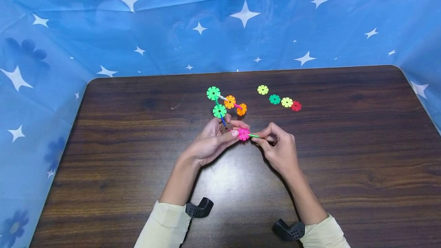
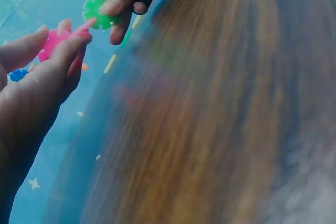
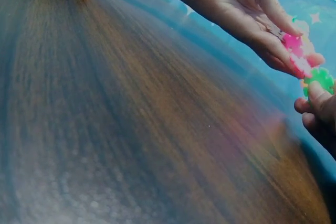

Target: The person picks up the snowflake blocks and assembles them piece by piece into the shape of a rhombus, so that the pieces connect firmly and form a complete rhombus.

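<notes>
My left hand (image 1: 215, 141) pinches a pink notched disc (image 1: 244, 134) at the end of a chain of interlocked plastic discs. A brown disc (image 1: 226, 127) sits against its fingers, partly covered. Beyond it the chain runs through a blue disc (image 1: 222, 120) seen edge-on, a green disc (image 1: 219, 111) and an upper green disc (image 1: 213, 93), then bends to an orange disc (image 1: 229, 101). My right hand (image 1: 279, 146) pinches another green disc (image 2: 100, 12) between thumb and fingers. Its rim is right at the pink piece, edge-on in the head view.
On the dark wooden table (image 1: 120, 144), several loose discs lie at the back right: a yellow one (image 1: 263, 90), a teal one (image 1: 274, 99), a second yellow one (image 1: 287, 102) and a red one (image 1: 296, 105). A blue star-patterned cloth (image 1: 220, 41) hangs behind the table.
</notes>
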Available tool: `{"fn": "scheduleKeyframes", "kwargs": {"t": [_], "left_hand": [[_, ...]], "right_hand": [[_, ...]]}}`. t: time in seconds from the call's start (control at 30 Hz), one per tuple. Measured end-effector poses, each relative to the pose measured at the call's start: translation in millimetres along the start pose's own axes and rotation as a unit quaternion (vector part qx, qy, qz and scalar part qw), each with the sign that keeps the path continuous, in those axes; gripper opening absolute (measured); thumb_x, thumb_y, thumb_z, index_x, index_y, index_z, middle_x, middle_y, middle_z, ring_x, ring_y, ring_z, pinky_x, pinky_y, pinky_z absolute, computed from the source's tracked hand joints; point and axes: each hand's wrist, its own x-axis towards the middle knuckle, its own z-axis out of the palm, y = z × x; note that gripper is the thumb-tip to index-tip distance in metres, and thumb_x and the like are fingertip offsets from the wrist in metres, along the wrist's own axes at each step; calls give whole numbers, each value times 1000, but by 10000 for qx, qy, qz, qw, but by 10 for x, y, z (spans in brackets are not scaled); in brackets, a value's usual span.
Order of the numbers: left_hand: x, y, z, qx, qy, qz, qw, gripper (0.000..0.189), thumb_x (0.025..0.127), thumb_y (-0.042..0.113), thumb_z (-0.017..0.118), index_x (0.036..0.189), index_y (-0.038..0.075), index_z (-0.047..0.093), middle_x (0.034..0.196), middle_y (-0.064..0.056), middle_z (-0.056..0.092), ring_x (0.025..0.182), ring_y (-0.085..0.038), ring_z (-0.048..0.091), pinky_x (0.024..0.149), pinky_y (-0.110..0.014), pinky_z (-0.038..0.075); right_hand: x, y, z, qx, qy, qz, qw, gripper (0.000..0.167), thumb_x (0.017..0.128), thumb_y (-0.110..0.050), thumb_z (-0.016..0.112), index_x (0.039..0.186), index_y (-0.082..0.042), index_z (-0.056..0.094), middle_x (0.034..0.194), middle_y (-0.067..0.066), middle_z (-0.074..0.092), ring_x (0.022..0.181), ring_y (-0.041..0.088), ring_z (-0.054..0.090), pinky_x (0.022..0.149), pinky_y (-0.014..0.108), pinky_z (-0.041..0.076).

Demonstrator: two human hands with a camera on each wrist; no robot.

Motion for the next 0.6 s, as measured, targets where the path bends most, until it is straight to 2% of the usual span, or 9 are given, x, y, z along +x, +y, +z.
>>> {"fn": "scheduleKeyframes", "kwargs": {"t": [0.17,0.27,0.33,0.4,0.43,0.5,0.53,0.57,0.6], "left_hand": [[-3,-6,-6,10,-88,-66,9999,24,108,-10,42,109,13,35,145,-30,57,124,-16,67,111,-26,55],[-10,-5,-11,64,-76,-93,9999,23,109,-10,42,109,12,35,151,-39,49,123,-16,67,111,-27,55],[-12,-6,-13,57,-10,-94,9999,23,108,-10,43,110,12,36,151,-39,50,128,-21,66,113,-29,55],[-4,-3,-17,-39,110,-38,9999,23,108,-10,45,112,11,37,143,-33,59,130,-25,65,113,-31,55],[1,0,-19,-129,188,-14,9997,24,108,-10,46,112,12,38,139,-30,63,131,-27,65,113,-33,56],[10,11,-30,-286,340,50,9990,24,108,-9,48,113,13,39,129,-20,70,136,-33,62,113,-40,56],[12,20,-37,-360,410,92,9985,24,107,-9,49,113,13,39,126,-17,72,137,-34,61,112,-43,57],[9,33,-43,-453,460,127,9978,24,107,-8,49,113,13,40,122,-11,74,138,-36,61,111,-47,58],[4,44,-51,-551,489,151,9972,24,107,-8,49,113,13,40,121,-11,74,142,-40,58,111,-51,57]], "right_hand": [[-8,-7,21,-159,70,-164,9997,24,80,15,85,82,3,65,87,17,81,83,22,82,70,15,63],[-13,-15,32,-215,92,-300,9993,24,80,16,86,81,3,66,86,16,81,82,14,81,72,14,62],[-14,-22,37,-222,127,-371,9990,23,79,15,87,81,3,67,86,15,81,81,14,80,73,13,62],[-4,-21,35,-279,157,-422,9986,21,80,11,88,85,1,70,88,14,82,81,12,79,75,12,61],[1,-23,31,-324,147,-422,9985,19,82,7,88,91,0,73,93,13,82,86,12,78,79,15,61],[14,-17,8,-505,160,-377,9979,22,89,2,85,108,-2,76,109,12,82,104,22,78,97,27,61],[21,-9,-10,-631,205,-305,9973,26,93,0,81,118,-4,76,119,11,81,116,26,75,107,34,57],[30,1,-34,-849,280,-236,9957,32,96,-2,76,128,-6,74,130,11,78,128,27,70,116,41,49],[39,10,-67,-1081,377,-157,9933,39,98,-2,70,137,-7,71,140,12,73,139,31,62,122,50,41]]}}
